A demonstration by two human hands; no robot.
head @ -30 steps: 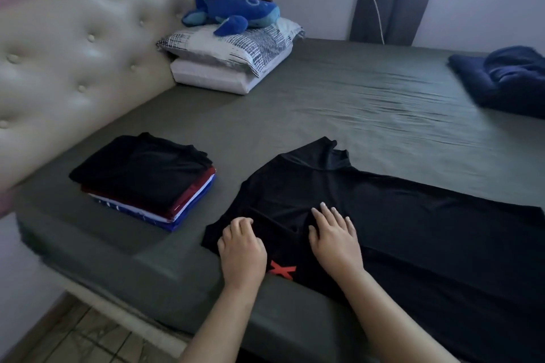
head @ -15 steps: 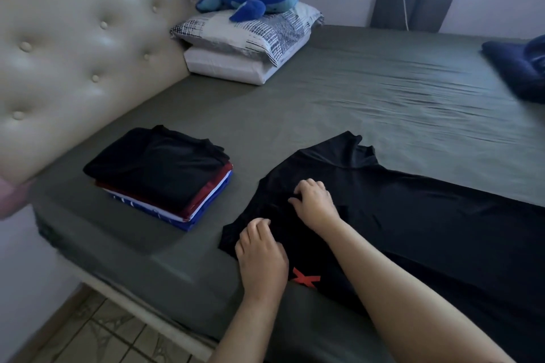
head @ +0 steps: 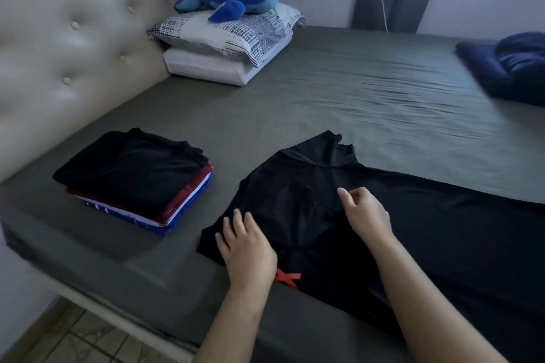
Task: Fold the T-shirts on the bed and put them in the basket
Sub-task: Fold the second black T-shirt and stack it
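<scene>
On the near edge of the grey-sheeted bed [head: 339, 91], seen from the head camera, you lean over a black T-shirt with a small red cross mark [head: 427, 230] that lies spread flat, collar toward the far side, its body running off to your right. Your left hand [head: 247, 247] rests palm-down on the shirt's near sleeve area, fingers straight and slightly apart, pressing the cloth to the sheet. Your right hand [head: 365, 212] sits just beside it toward the shirt's chest, fingers curled and seemingly pinching a bit of the black fabric, though the dark cloth makes the grip hard to confirm.

To your left, well apart from the open shirt, a neat stack of folded T-shirts in black, dark red, white and blue [head: 132, 177] lies on the sheet, so several garments look finished. This shirt appears to be at its first fold. A heap of dark navy cloth [head: 510, 68] waits at the far right corner; whether it is more T-shirts cannot be told. No basket shows anywhere in view, so every folded piece is yet to be put in it.
</scene>
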